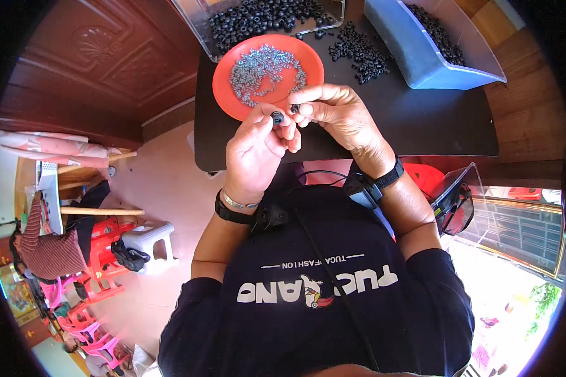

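Observation:
My left hand (256,151) pinches a small black ring-shaped part (277,117) between thumb and fingers, just above the near edge of the dark table (421,119). My right hand (339,113) holds another tiny dark piece (295,109) at its fingertips, close beside the first part. Both hands meet over the rim of an orange plate (229,94) filled with several small silvery screws (264,69). A loose pile of black ring parts (358,53) lies on the table behind my right hand.
A clear tray (201,28) of black parts stands at the table's far edge, and a blue bin (415,56) with more of them at the right. Red and pink plastic stools (100,264) and a white stool (148,239) stand on the floor at my left.

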`<control>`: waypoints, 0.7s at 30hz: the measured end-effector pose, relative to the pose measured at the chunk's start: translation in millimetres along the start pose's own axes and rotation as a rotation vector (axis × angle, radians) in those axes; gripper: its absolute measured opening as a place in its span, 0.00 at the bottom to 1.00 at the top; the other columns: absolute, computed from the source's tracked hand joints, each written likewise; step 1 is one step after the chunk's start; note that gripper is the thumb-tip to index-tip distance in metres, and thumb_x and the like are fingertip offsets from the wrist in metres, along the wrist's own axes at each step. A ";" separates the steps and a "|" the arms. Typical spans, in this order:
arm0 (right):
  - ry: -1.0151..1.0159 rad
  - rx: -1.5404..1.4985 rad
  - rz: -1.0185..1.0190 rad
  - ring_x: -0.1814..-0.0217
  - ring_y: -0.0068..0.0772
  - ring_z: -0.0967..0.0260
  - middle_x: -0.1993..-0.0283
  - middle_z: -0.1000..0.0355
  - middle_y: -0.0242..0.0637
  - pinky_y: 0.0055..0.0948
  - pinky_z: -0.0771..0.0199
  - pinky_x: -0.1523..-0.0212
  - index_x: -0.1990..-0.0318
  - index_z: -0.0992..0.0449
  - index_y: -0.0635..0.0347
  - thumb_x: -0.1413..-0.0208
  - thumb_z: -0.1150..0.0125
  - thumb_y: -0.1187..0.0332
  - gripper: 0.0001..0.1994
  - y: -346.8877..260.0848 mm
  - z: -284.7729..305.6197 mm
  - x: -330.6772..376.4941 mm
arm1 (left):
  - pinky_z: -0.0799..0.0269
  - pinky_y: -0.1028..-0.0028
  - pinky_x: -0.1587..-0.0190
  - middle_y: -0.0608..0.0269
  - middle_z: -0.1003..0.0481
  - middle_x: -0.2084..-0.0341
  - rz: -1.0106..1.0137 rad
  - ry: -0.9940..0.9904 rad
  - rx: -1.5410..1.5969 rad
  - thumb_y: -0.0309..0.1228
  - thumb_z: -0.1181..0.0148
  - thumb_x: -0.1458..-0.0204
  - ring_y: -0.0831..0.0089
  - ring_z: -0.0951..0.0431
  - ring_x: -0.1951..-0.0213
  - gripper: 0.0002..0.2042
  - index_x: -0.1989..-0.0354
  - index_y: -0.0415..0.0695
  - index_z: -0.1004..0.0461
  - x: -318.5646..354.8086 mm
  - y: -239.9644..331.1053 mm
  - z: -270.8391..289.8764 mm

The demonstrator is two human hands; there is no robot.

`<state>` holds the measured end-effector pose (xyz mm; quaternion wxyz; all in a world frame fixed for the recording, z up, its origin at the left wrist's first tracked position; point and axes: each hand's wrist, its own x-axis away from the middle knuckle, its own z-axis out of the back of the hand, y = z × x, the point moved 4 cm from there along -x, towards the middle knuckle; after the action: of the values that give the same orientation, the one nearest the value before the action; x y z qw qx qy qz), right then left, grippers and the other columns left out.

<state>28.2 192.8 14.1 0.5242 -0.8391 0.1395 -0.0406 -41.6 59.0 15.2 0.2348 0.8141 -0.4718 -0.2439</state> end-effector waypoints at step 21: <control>-0.112 0.420 0.139 0.62 0.20 0.30 0.64 0.25 0.31 0.20 0.29 0.59 0.58 0.22 0.64 0.43 0.40 0.69 0.09 -39.5 -21.5 5.7 | 0.37 0.71 0.63 0.64 0.32 0.68 0.030 0.061 -0.119 0.36 0.56 0.40 0.70 0.33 0.66 0.09 0.65 0.44 0.35 1.0 -4.3 1.8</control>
<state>36.6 188.8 58.5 0.6959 -0.7009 0.1560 0.0142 -39.5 59.8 11.0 0.3006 0.7985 -0.4615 -0.2430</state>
